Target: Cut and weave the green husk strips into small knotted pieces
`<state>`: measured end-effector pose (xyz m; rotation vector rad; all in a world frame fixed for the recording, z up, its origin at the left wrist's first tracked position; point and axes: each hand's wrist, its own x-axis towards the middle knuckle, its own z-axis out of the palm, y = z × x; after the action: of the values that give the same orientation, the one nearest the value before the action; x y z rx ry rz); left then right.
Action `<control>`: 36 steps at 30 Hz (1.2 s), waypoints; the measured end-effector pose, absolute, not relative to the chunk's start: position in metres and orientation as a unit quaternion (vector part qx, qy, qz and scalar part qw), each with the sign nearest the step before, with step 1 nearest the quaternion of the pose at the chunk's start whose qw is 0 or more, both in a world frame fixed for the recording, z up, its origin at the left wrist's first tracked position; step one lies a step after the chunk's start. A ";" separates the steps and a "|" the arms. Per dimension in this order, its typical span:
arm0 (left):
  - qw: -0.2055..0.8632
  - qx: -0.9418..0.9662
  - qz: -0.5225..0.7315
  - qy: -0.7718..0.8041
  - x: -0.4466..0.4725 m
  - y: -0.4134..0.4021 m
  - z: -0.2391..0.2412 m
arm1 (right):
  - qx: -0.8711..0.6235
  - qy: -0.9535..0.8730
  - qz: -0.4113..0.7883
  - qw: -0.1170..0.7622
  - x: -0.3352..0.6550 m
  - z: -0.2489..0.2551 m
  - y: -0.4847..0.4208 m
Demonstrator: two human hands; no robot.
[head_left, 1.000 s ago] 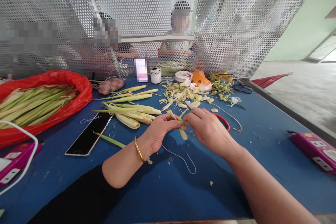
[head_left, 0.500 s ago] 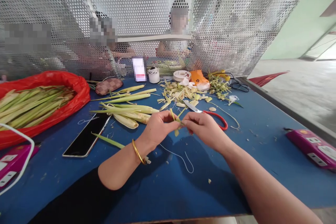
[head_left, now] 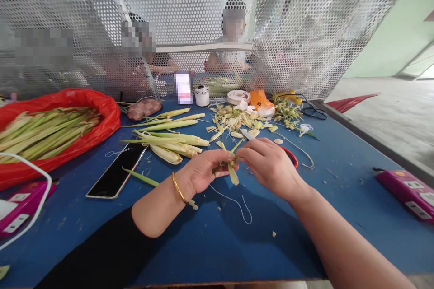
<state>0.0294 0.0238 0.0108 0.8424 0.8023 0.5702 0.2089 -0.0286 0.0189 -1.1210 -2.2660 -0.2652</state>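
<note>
- Blue tabletop (head_left: 217, 253) spreads beneath the fingers in the head view; beyond them stands one perforated screen (head_left: 190, 4), with at least two people (head_left: 232, 56) behind it.
- Compared with half a second ago, the left hand (head_left: 203, 174) shows more of its lower fingers under the plant piece (head_left: 233, 175), whose pale flap hangs lower. The right hand (head_left: 273, 165) now covers the middle of the scissors (head_left: 293, 158), which were in full sight. I judge that the piece has been turned and is still being worked.
- That one piece sits between the two hands, above the table: the left thumb and fingers are clamped on it, while the right thumb and forefinger look pinched together at its near edge, their tips partly hidden.
- Counted around the fingers: one loose white thread (head_left: 237, 205) below; one pair of scissors, just behind the right fingers; one tape roll (head_left: 238, 96) and one orange packet (head_left: 260, 100) farther beyond.
- Left of the fingers: one red bag (head_left: 111, 113), one checkered pouch (head_left: 145, 109), one phone lying flat (head_left: 117, 174); another phone (head_left: 183, 88) stands upright beyond.
- One purple power strip (head_left: 403, 189) lies well right, a second purple power strip (head_left: 25, 202) well left.
- Husks (head_left: 172, 144) and scraps (head_left: 237, 119) overlap too much to count.
</note>
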 end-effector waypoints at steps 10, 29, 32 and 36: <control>0.557 0.679 0.334 0.342 0.033 0.020 0.019 | -0.572 -0.695 0.219 0.375 0.204 0.019 -0.028; 0.417 0.741 0.354 0.390 0.035 0.012 0.022 | -0.528 -0.471 0.535 0.462 0.200 0.018 -0.024; 0.498 0.711 0.325 0.375 0.035 0.012 0.023 | -0.539 -0.486 0.516 0.456 0.200 0.017 -0.024; 0.597 0.639 0.328 0.357 0.037 0.012 0.022 | -0.538 -0.497 0.508 0.453 0.202 0.016 -0.023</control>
<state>0.0367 0.0121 0.0224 1.4819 0.8296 0.7605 0.2021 -0.0233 0.0158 -1.3286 -1.2285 1.2552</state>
